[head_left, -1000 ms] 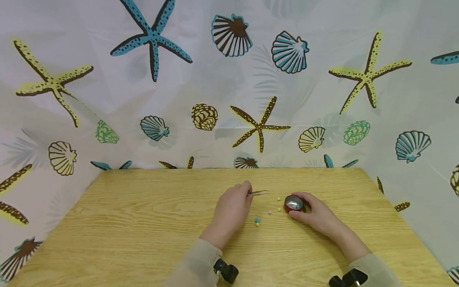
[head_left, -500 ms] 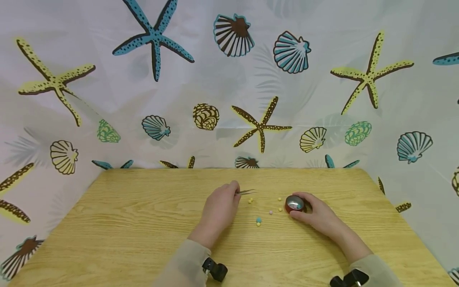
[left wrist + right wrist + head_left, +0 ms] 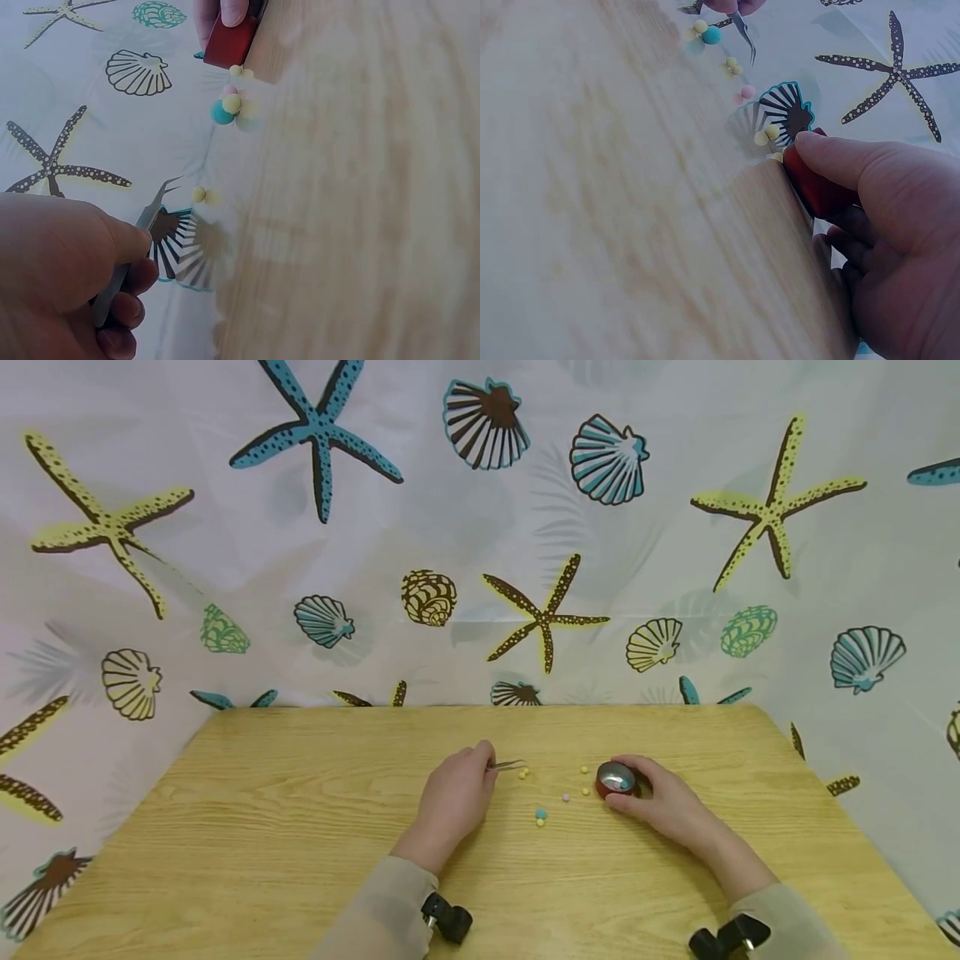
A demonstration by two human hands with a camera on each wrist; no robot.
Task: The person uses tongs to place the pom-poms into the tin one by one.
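My left hand [image 3: 456, 793] grips a pair of metal tweezers [image 3: 154, 211], whose bent tips point right and stand slightly apart. Close by the tips, two small yellow balls [image 3: 524, 773] lie on the table. With thumb and fingers, my right hand [image 3: 670, 802] holds a small round red tin [image 3: 607, 791] by its side, and pink and blue balls show inside it. Between the hands lie a pink ball [image 3: 566, 797], a blue ball [image 3: 541, 813] touching a yellow ball [image 3: 540, 822], and two more yellow balls [image 3: 585, 770] just left of the tin.
The wooden table [image 3: 262, 827] reaches back to a pale cloth [image 3: 375, 527] printed with starfish and shells, which also hangs at both sides. A black wrist camera [image 3: 447, 918] sits on the left sleeve, with another [image 3: 729, 937] on the right.
The left hand with the tweezers has moved left, uncovering the two yellow balls, and the tips now sit beside them. The right hand stays on the tin, which seems tipped a little.
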